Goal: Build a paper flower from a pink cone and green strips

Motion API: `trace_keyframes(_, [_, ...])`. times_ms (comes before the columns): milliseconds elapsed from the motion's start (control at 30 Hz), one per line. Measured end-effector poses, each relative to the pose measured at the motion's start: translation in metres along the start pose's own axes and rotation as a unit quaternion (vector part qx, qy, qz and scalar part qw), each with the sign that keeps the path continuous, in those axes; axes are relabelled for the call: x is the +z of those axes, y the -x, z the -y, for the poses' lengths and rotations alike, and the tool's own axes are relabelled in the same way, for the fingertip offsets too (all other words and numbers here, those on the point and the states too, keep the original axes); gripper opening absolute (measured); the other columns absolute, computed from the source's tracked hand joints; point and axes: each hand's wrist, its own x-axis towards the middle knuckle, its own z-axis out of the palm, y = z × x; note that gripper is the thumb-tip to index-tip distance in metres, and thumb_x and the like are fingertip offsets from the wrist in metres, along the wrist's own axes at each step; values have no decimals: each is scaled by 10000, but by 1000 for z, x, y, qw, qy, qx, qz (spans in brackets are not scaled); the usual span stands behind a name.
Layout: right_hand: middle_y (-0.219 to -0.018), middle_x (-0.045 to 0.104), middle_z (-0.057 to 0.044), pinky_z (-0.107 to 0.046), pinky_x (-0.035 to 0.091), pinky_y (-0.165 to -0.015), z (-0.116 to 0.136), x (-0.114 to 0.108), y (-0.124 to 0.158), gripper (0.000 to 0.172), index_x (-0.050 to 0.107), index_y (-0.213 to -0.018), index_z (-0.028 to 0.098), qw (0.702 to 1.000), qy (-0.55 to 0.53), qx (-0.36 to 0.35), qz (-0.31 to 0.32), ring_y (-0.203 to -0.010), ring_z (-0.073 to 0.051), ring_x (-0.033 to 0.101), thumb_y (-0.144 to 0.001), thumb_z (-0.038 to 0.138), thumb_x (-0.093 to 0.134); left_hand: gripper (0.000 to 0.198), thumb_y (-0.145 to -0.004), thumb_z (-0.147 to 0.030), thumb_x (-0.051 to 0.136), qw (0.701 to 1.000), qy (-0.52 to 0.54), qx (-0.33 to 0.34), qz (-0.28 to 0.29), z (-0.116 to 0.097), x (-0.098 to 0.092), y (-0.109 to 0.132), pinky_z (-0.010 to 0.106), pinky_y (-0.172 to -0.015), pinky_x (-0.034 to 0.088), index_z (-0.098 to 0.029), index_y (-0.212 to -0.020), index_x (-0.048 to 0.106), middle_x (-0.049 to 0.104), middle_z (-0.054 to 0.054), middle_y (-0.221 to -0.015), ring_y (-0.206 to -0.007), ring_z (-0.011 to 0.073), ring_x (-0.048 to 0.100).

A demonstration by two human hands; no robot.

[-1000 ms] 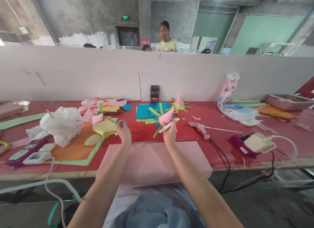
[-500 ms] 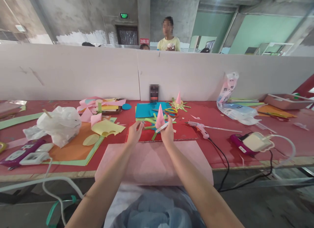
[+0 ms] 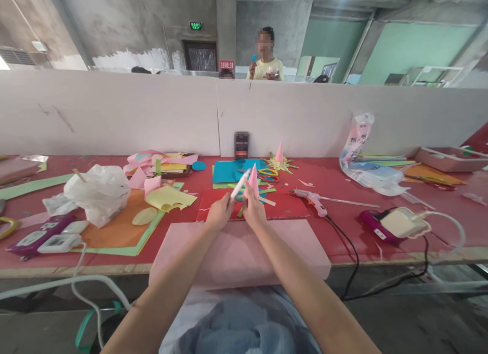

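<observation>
My two hands meet over the red sheet [image 3: 290,205], just beyond a large pale pink sheet [image 3: 236,255] at the table's front edge. My right hand [image 3: 253,213] is closed round the base of a small pink paper cone [image 3: 253,180], which points upward. My left hand [image 3: 219,215] pinches the lower end of a thin white stick [image 3: 240,183] that slants up to the right beside the cone. Green paper strips and blue paper [image 3: 224,171] lie just behind the hands.
A glue gun [image 3: 310,197] with a black cord lies to the right, then a purple and white device [image 3: 392,223]. At the left are a white plastic bag [image 3: 97,191], coloured paper and a power strip [image 3: 41,240]. Another pink cone [image 3: 279,153] stands by the white partition [image 3: 114,115]; a person stands behind it.
My left hand has come in from the left to meet the right hand. The white stick, earlier in my right hand with the cone, is now pinched by the left. The cone turned upright.
</observation>
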Motion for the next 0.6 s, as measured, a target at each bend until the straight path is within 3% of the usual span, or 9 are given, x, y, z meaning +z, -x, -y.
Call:
trace_keyframes(100, [-1431, 362, -29, -276, 538, -575, 0, 1, 0, 641, 174, -1447, 291, 1000, -10, -16, 9, -945, -211, 617, -839, 152, 326, 264, -899, -343, 307, 992, 14, -50, -115, 4, -10, -2, 252, -607, 402, -219, -970, 529, 590, 10, -645, -570, 165, 564])
trace_keyframes(167, [-1431, 362, -26, -281, 545, -588, -1, 1, 0, 670, 155, -1450, 292, 1000, -18, -8, 0, -963, -213, 612, -823, 138, 334, 306, -896, -299, 303, 980, 6, -81, -184, 10, -16, -4, 277, -651, 428, -219, -1141, 468, 629, 34, -776, -654, 178, 591])
trace_keyframes(300, [-1410, 394, -29, -288, 553, -680, -2, -1, 0, 709, 146, -1454, 279, 999, -33, 8, -25, -1045, -219, 581, -794, 118, 348, 493, -868, -193, 285, 959, -48, -125, -249, 27, -24, -12, 367, -803, 437, -210, -1361, 283, 580, 127, -1112, -993, 257, 569])
trace_keyframes(367, [-1395, 414, -40, -288, 549, -721, -2, -2, 0, 705, 166, -1452, 267, 999, -43, 12, -30, -1052, -217, 579, -789, 116, 351, 534, -839, -149, 293, 949, -111, -162, -248, 36, -24, -14, 434, -882, 395, -177, -1373, 289, 518, 174, -1206, -1110, 307, 503])
trace_keyframes(467, [-1387, 420, -57, -294, 541, -749, -1, -3, -1, 680, 217, -1439, 252, 998, -53, 23, -28, -1058, -219, 577, -786, 120, 357, 551, -775, -87, 331, 948, -190, -198, -159, 44, -18, -14, 513, -947, 319, -153, -1317, 407, 484, 203, -1253, -1180, 349, 438])
trace_keyframes(533, [-1383, 421, -63, -297, 537, -750, -2, -4, -1, 658, 255, -1422, 248, 997, -61, 33, -31, -1087, -221, 559, -785, 122, 358, 530, -760, -74, 338, 952, -216, -195, -98, 47, -13, -12, 515, -966, 297, -158, -1264, 479, 499, 197, -1244, -1185, 343, 433])
trace_keyframes(600, [-1370, 429, -72, -300, 531, -753, -4, -4, -2, 633, 291, -1401, 238, 996, -71, 44, -42, -1129, -220, 527, -782, 121, 359, 513, -769, -78, 328, 951, -232, -188, -76, 49, -9, -10, 489, -975, 298, -158, -1244, 504, 507, 190, -1237, -1182, 331, 438])
